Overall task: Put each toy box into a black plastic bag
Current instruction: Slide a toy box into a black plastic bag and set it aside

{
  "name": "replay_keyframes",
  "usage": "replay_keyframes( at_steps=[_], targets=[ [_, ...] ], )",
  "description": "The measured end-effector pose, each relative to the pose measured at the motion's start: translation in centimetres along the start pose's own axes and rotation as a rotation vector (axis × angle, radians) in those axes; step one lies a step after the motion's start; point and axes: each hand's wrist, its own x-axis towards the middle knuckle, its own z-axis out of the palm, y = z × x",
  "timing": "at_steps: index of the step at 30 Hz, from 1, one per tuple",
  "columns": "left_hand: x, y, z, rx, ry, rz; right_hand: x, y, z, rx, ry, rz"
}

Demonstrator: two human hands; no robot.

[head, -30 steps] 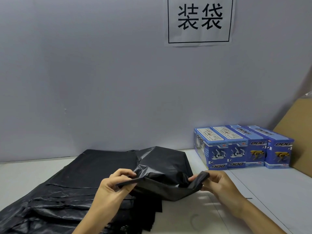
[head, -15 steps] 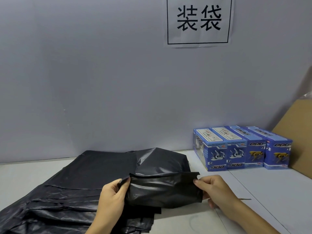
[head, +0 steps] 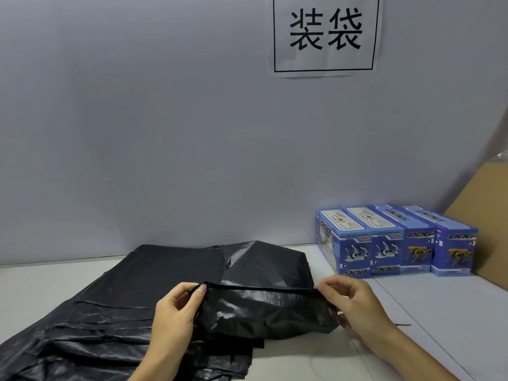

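The left hand (head: pixel 176 312) pinches the near-left corner of the black plastic bag (head: pixel 264 312) between thumb and curled fingers, and the right hand (head: pixel 349 301) pinches the opposite corner in the same way. Between the two hands the bag's upper edge is now pulled into a straight, taut line. One second ago this edge was slack and lay lower and folded, with the hands closer to the table (head: pixel 412 325); half a second ago it was already lifted, and now it is stretched a little wider and higher. I judge that the person is separating the two layers to find the mouth, but the mouth does not look open yet.

Under and to the left of the left hand lies the pile of other black bags (head: pixel 110 312), flat on the table. Beyond the right hand, further away and to its right, the four toy boxes (head: pixel 395 243) stand side by side, touching each other, against the wall (head: pixel 192 133). None of them is in a bag yet, so the task is at its beginning. Further right of the boxes leans a brown cardboard sheet (head: pixel 483 215), and above on the wall hangs a paper sign (head: pixel 325 34).
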Motion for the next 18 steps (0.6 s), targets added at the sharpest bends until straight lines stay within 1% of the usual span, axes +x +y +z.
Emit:
replay_keyframes(
  at_steps=[6, 12, 15, 18],
  targets=[
    [-0.1, 0.2, 0.4, 0.068, 0.017, 0.014, 0.3, 0.5, 0.6, -0.107, 0.129, 0.0],
    [0.2, -0.7, 0.9, 0.369, 0.027, -0.009, 0.5, 2.3, 2.1, -0.424, 0.134, -0.067],
    [-0.4, -0.5, 1.3, 0.516, 0.039, 0.076, 0.5, 2.5, 2.9, -0.539, 0.149, -0.14],
    [-1.3, -0.5, 2.1, 0.646, 0.043, 0.179, 0.2, 2.6, 3.5, -0.63, 0.125, -0.217]
  ],
)
